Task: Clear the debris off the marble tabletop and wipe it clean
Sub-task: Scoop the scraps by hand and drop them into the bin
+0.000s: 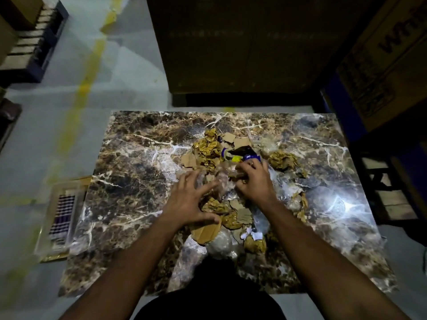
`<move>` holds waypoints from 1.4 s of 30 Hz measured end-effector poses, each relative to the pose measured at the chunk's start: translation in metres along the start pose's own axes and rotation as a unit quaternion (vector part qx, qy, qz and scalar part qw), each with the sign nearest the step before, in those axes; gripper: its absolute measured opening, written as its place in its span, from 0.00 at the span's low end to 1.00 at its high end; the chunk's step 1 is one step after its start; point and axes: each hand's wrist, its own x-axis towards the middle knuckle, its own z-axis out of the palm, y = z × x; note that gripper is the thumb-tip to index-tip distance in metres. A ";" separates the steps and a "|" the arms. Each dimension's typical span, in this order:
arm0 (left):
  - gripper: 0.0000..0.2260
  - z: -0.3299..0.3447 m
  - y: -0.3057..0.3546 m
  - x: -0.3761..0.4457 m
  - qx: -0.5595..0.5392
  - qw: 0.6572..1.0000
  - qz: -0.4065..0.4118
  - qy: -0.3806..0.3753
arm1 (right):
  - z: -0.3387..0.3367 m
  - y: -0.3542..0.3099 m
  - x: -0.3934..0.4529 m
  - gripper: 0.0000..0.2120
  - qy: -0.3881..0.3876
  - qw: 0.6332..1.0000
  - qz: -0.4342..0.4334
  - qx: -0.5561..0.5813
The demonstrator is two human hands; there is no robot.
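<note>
Debris (231, 181) lies heaped mid-surface (129, 162), the left hand (191, 204) spread loose beside it and the right hand (251, 179) clutching clear plastic, so rake both inward to gather everything before lifting.

A pale grey floor (129, 72) is stretching away under dim light, with a worn yellow line (86, 77) running across it. A large dark cardboard box (242, 45) is standing beyond the worktop, and another printed carton (390, 58) is leaning in at the right. A pallet (32, 40) is sitting at the far left, and a wooden frame (390, 192) is standing at the right. A bright glare (339, 204) is reflecting overhead light.
</note>
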 end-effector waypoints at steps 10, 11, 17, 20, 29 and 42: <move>0.29 0.016 0.010 0.003 -0.103 0.986 0.072 0.109 | -0.018 -0.006 -0.017 0.15 0.121 0.984 -0.033 0.123; 0.27 0.013 0.011 0.003 -0.134 0.979 0.072 0.137 | -0.021 -0.008 -0.020 0.14 0.135 0.978 -0.025 0.156; 0.12 -0.022 0.041 0.003 -0.439 0.860 -0.055 0.254 | -0.027 -0.043 -0.042 0.14 0.177 0.935 0.027 0.305; 0.08 -0.027 0.061 0.007 -0.548 0.795 -0.108 0.236 | -0.017 -0.061 -0.049 0.12 0.177 0.929 0.024 0.325; 0.14 -0.043 0.093 0.008 -0.678 0.679 -0.083 0.268 | 0.004 -0.085 -0.054 0.20 0.131 0.881 0.040 0.453; 0.15 -0.061 0.108 -0.011 -0.702 0.639 -0.073 0.306 | -0.011 -0.100 -0.058 0.21 0.119 0.859 0.126 0.483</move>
